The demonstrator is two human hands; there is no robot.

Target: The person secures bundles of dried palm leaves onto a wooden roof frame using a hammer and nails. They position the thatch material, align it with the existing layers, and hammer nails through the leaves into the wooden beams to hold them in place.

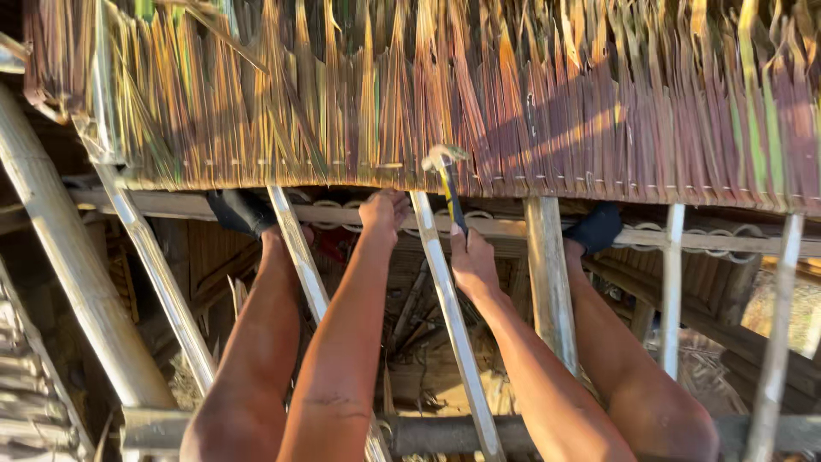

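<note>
Gripping hammer (446, 184) in right hand (470, 261).

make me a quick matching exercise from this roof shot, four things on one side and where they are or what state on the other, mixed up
Things:
1. hammer
2. left hand
3. thatch panel
4. thick bamboo pole

Places or states:
A. slants along the left edge of the view
B. closed in a fist at the thatch's lower edge
C. spans the top, dried leaf strips hanging down
D. gripped upright in the right hand, head at the thatch edge

Pairs: 1-D, 2-B, 3-C, 4-A
</note>
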